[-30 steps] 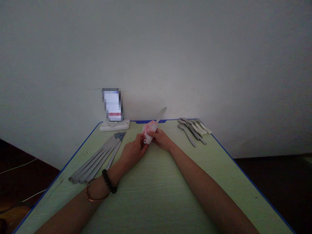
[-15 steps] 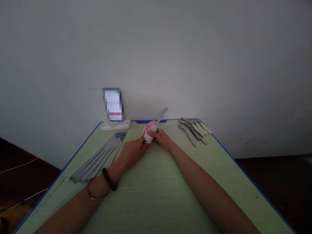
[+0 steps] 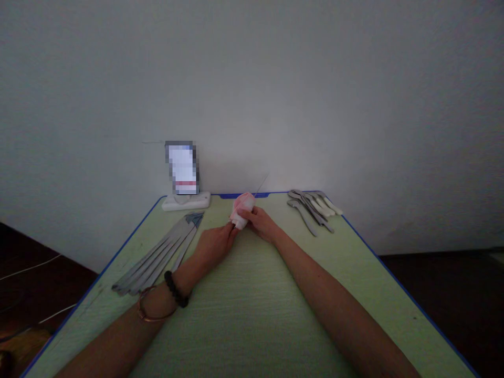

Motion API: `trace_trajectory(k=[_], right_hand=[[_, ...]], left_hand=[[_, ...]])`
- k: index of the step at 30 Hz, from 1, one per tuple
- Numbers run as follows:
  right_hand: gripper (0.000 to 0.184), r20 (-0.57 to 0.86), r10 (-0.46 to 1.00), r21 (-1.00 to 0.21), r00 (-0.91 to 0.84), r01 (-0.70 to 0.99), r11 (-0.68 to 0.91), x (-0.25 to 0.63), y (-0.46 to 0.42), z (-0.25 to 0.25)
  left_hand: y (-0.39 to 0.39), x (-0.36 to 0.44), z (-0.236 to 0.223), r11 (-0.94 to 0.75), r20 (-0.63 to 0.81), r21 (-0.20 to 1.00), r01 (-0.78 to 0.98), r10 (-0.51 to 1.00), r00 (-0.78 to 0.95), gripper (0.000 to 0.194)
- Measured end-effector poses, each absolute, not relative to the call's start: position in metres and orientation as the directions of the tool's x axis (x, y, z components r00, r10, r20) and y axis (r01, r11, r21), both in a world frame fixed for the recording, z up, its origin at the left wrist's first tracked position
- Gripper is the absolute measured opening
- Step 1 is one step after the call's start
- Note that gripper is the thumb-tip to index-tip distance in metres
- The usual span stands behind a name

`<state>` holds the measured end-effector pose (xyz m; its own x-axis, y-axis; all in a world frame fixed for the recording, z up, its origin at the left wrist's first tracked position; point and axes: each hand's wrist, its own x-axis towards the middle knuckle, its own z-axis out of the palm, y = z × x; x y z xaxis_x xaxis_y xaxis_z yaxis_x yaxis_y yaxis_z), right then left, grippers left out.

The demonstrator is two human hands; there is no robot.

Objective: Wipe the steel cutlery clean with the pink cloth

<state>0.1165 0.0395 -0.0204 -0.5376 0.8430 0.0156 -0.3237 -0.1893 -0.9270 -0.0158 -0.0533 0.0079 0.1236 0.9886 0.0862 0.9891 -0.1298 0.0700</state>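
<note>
Above the far middle of the table, a pink and white cloth (image 3: 244,203) is bunched around a table knife (image 3: 261,184). The blade sticks out beyond the cloth, up and to the right, and looks thin, seen edge-on. My right hand (image 3: 263,222) is closed on the cloth from the right, thumb on top. At the cloth's lower left end, my left hand (image 3: 216,242) is closed where the knife's handle end lies; its fingertips and the handle are mostly hidden.
Several flat table knives (image 3: 157,257) lie fanned out on the left of the green table (image 3: 236,315). Several spoons (image 3: 305,215), some with white handles, lie at the far right. A phone (image 3: 184,169) stands on a white base (image 3: 187,201) by the wall.
The knife has turned about its length: its blade showed its flat side before and now shows as a thin line. Both hands stay nearly in place.
</note>
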Motion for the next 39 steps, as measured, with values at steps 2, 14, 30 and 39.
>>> trace_trajectory(k=[2,14,30,39], right_hand=[[0.031,0.003,0.839,-0.917,-0.544,-0.337,-0.215,0.117,0.038,-0.020],[0.026,-0.017,0.909,-0.829,-0.416,-0.503,-0.246,0.113,0.037,-0.015],[0.021,-0.043,0.874,-0.730,-0.484,-0.582,-0.359,0.118,0.037,-0.005],[0.025,-0.006,0.782,-0.744,-0.623,-0.519,-0.420,0.126,0.029,0.002]], left_hand=[[-0.053,-0.016,0.008,-0.137,0.085,0.059,0.989,0.988,0.132,0.034],[-0.055,-0.014,0.009,-0.212,0.130,0.031,0.977,0.970,0.207,0.040],[-0.051,-0.022,0.002,-0.317,0.155,0.631,0.708,0.946,0.285,0.043],[-0.051,-0.025,-0.002,-0.259,0.123,0.864,0.433,0.940,0.318,0.038]])
